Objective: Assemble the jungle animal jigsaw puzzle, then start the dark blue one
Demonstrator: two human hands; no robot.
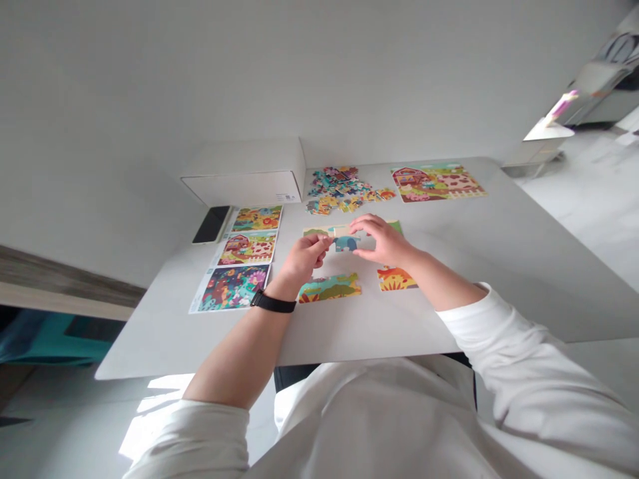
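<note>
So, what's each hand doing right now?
Left hand: closed, apparently pinching the flat blue-elephant puzzle piece.
Right hand: open, curved beside that piece; contact unclear.

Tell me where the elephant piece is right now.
In the head view, the elephant piece is near the middle of the table, between the left hand and right hand, nearer you than the loose pieces.

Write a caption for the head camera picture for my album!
Left hand and right hand frame a blue elephant puzzle piece at the table.

A loose white top point(379, 426) with creased sleeves point(539, 372) fills the bottom of the frame; a black band point(273, 302) circles the left wrist point(280, 286).
</note>
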